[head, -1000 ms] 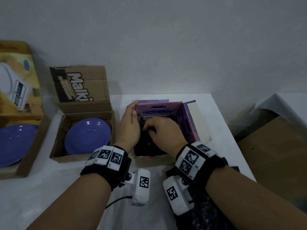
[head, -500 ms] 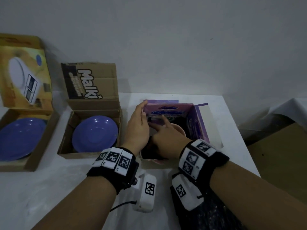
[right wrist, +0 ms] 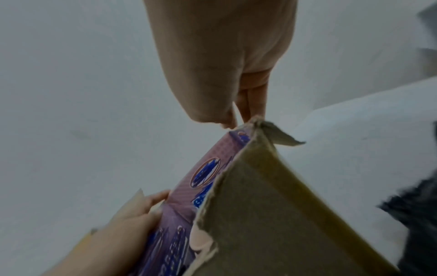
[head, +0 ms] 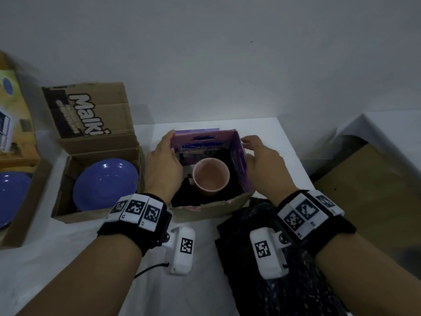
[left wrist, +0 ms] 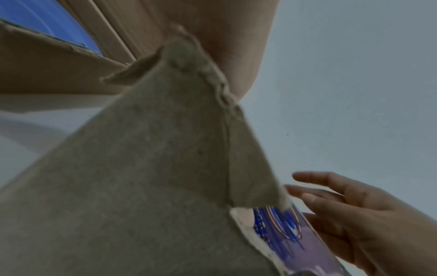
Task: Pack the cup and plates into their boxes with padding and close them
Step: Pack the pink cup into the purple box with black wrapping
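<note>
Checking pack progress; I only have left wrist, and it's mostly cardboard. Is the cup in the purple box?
Observer: Yes. The pink cup stands upright inside the purple box, mouth up.
Operator: Padding?
Observer: Dark padding lies around the cup's base inside the box.
Operator: Any left over?
Observer: More dark material lies on the table in front of the box.
Operator: I see one blue plate edge. Others?
Observer: A second blue plate lies in another open box at far left.
</note>
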A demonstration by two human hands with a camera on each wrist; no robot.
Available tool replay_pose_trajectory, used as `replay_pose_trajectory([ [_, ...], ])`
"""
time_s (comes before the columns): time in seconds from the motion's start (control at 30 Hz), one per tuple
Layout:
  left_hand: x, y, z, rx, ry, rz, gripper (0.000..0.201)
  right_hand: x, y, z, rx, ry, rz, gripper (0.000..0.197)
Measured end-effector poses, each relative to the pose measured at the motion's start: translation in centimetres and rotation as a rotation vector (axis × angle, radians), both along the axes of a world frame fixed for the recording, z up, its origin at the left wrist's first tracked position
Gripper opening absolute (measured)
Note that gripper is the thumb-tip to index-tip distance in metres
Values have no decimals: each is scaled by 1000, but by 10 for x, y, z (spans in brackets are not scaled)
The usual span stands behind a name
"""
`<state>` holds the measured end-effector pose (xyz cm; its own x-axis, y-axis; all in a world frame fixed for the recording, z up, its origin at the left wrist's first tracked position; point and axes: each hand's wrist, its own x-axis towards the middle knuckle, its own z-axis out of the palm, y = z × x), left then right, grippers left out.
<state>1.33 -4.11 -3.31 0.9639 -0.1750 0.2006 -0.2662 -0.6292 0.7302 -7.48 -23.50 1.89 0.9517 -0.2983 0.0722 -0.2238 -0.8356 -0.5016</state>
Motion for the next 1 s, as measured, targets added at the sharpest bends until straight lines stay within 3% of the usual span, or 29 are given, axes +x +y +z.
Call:
replay_pose_trajectory([
  [0.1,1,1,-1,51,22,-12,53,-25,-13,-4,68,12,-101,16],
  [0.2,2,1,-3,58,48,-15,56,-55,-23,-18,-31,421,129,15],
  [0.23,2,1,-4,59,60,-14,56,-65,-23,-24,-17,559,227,18],
  [0.33,2,0,-4,59,96,-11,57,-84,-18,-44,-43,750,403,65],
  [0.47,2,1,-2,57,120,-15,59,-89,-14,-51,-192,537,415,38],
  [0.6,0,1,-1,35,135,-10,59,-90,-17,-38,-168,410,350,45],
  [0.7,-1,0,0,-5,140,-15,56,-91,-18,-11,-29,414,428,22],
  [0.8,-2,1,1,-68,149,-29,48,-82,-15,24,21,379,484,32],
  [0.87,-4,3,3,-125,146,-47,41,-67,-11,48,87,185,407,41],
  [0.93,-5,4,5,-176,147,-60,39,-47,-9,65,145,-167,251,42],
  [1.0,-5,4,6,-207,153,-50,39,-26,-3,75,57,-482,144,39],
])
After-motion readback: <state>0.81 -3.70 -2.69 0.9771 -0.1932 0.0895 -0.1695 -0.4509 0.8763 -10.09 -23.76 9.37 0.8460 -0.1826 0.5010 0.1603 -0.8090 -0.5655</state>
